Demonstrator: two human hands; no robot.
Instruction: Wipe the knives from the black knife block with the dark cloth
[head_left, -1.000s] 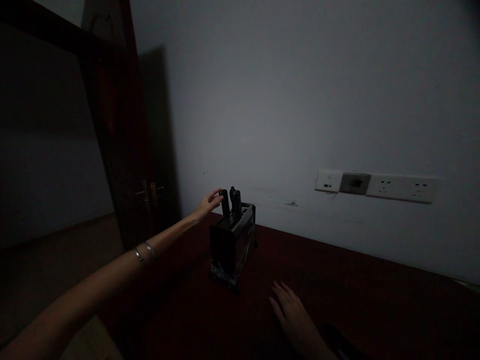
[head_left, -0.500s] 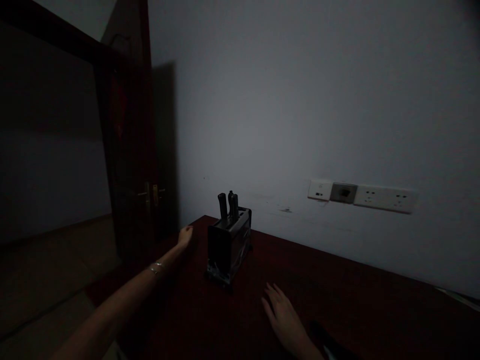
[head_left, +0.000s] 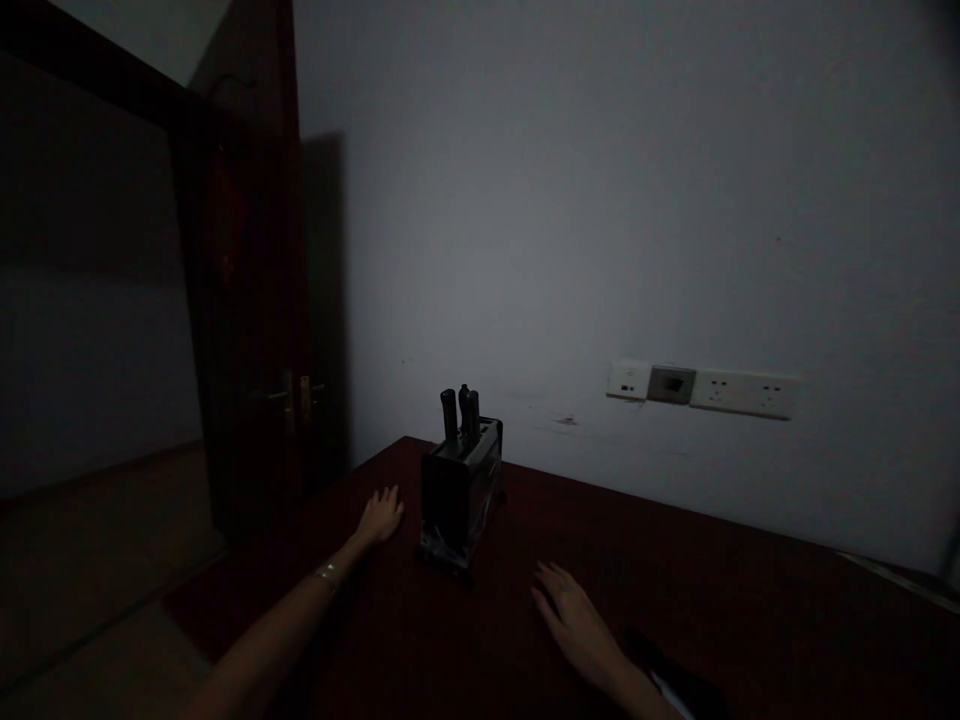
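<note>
A dark knife block (head_left: 445, 502) stands upright on the reddish-brown table (head_left: 615, 530), with several black-handled knives (head_left: 449, 414) sticking up out of its top. To its left, my left hand (head_left: 381, 516) lies on the tabletop, fingers spread and holding nothing; a bracelet (head_left: 328, 574) circles that wrist. My right hand (head_left: 568, 612) rests on the table to the right of the block and nearer to me, fingers stretched out and nothing in them. Neither hand touches the block. Partly hidden by my right forearm lies a dark object with a pale strip (head_left: 673, 697), too dim to make out.
Behind the table rises a pale wall (head_left: 525, 250) with a row of sockets (head_left: 703, 389). An open dark door (head_left: 255, 300) with a metal handle (head_left: 288, 395) stands at the left, beside a tiled floor (head_left: 112, 560). A thin pale item (head_left: 892, 578) lies at the right back edge.
My left hand has come down and nearer to me, from closed-looking to flat with spread fingers. My right hand has barely moved. The view has shifted slightly.
</note>
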